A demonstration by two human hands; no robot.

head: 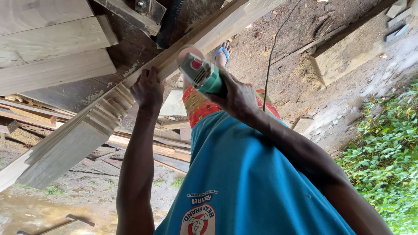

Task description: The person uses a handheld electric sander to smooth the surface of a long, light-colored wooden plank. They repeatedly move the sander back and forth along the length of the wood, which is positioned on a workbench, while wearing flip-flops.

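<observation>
Person in a blue shirt (244, 174), view steeply tilted. Left hand (148, 89) rests on a long pale moulded board (87, 130), fingers (146, 75) curled over its upper edge, pressed together, gripping the wood. Board runs diagonally from the lower left up past the hand toward the top middle; the stretch left of the hand shows stepped, carved ridges. Right hand (237, 98) wraps around a green power tool (202, 76), fingers closed tight around its body; the tool's grey end with a red patch faces the camera, held just beside the board, right of the left hand. Cannot tell if the tool touches the wood. A thin dark cable (270, 56) hangs behind the right hand. Flat planks (52, 48) stacked at upper left. Dirt floor (300, 74) behind, a foot in a blue sandal (223, 53) on it. Green plants (387, 156) at right edge. Patterned red-orange shorts (200, 106) show below the shirt.
</observation>
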